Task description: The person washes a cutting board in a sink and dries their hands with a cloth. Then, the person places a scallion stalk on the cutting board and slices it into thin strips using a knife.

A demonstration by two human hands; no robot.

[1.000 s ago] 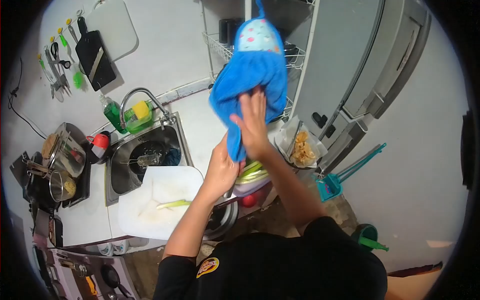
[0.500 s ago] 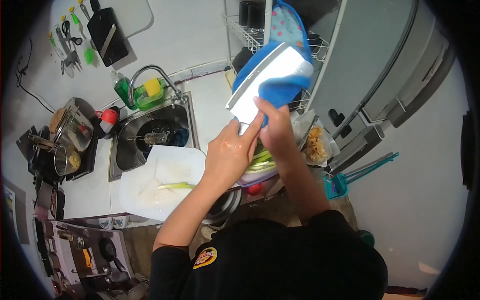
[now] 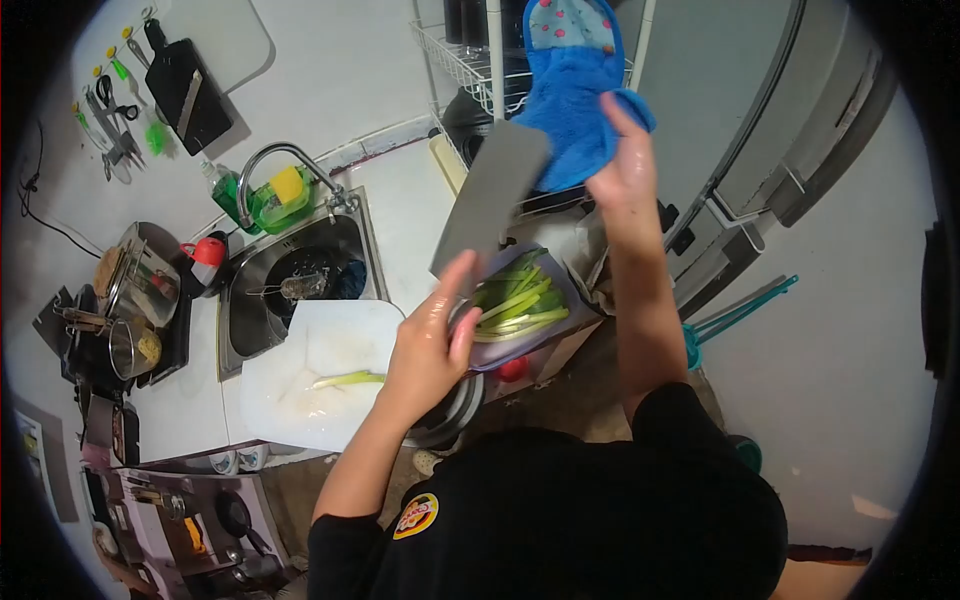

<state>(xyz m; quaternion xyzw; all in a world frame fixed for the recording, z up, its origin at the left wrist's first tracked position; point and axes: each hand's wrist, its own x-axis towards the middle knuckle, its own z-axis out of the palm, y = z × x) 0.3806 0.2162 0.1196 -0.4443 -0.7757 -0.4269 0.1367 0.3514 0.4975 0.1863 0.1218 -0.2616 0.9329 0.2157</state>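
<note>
My left hand (image 3: 425, 345) is closed around the hidden handle of a cleaver (image 3: 490, 195), its index finger stretched toward the blade. The wide grey blade tilts up and to the right, slightly blurred. My right hand (image 3: 627, 165) is at the lower right edge of a fluffy blue hand towel (image 3: 572, 110), thumb raised and spread from the palm; its other fingers are partly hidden. The towel hangs by the wire rack. Below the blade, green onions (image 3: 525, 300) lie in a lavender container. One short green onion piece (image 3: 350, 380) rests on the white cutting board (image 3: 300, 415).
Behind the board is a steel sink (image 3: 235, 335) with a curved faucet (image 3: 275, 150) and dark cookware in it. A yellow sponge (image 3: 287, 185) sits in a green holder. The white wire rack (image 3: 455, 60) stands at the back, a fridge (image 3: 730, 110) to the right.
The cleaver has come away from the towel, moving left and down with my left hand. My right hand has left the cleaver and moved up and right to the towel's edge.
</note>
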